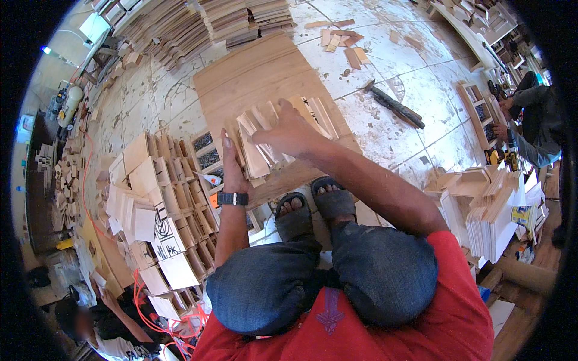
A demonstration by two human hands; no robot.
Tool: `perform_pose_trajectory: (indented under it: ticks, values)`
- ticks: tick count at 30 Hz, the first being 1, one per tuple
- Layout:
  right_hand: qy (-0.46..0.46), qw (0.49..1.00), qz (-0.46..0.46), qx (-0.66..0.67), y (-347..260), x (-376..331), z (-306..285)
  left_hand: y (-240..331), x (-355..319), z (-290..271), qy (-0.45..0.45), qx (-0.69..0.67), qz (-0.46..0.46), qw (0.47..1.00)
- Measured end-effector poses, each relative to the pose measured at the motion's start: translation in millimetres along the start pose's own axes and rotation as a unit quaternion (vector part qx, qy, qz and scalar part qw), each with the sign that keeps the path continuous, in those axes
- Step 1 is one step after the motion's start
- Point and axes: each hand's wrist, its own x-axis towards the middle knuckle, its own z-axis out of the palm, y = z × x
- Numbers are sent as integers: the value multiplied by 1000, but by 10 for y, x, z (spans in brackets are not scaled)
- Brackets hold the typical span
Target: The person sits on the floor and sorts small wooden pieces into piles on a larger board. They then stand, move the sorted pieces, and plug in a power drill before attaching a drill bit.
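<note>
From the head camera, the person squats on the tiled floor (385,90) over a broad wooden board (253,78). The right hand (289,129) lies fingers down on a bundle of thin wood slats (259,150) that stands on edge on the board; the fingers curl over the tops of the slats and seem to press them together, though how firmly they grip cannot be told. The left hand (232,162), with a wristwatch (232,198) at the wrist, is stretched flat and open, touching the bundle's left side like a stop.

Judging by this, the step in hand is squaring up the slats between the two hands; the next move likely calls for an even squeeze from both sides so none slips.

The right palm hides the middle of the bundle. Left of the left hand lie rows of small wooden boxes (180,198), partly blurred. A hammer (394,105) lies well beyond the right hand.
</note>
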Motion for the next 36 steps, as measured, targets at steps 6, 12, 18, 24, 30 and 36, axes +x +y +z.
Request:
perform_pose_trajectory:
  ticks: [6, 12, 18, 24, 30, 36]
  values:
    - [113, 981, -155, 10, 579, 105, -343, 64, 35, 84, 35, 84, -32, 995]
    - [362, 907, 102, -191, 2369, -468, -1323, 5, 33, 99, 72, 79, -37, 994]
    - [271, 876, 296, -267, 3470, -1308, -873, 4, 19, 127, 32, 58, -8, 998]
    - [354, 907, 228, -30, 3146, -996, -953, -17, 46, 77, 57, 68, -12, 996]
    - [166, 936, -265, -161, 2153, -627, -468, -23, 30, 87, 59, 69, -22, 996]
    - [89, 872, -378, -299, 1657, -399, -229, 2, 29, 115, 55, 60, -19, 996]
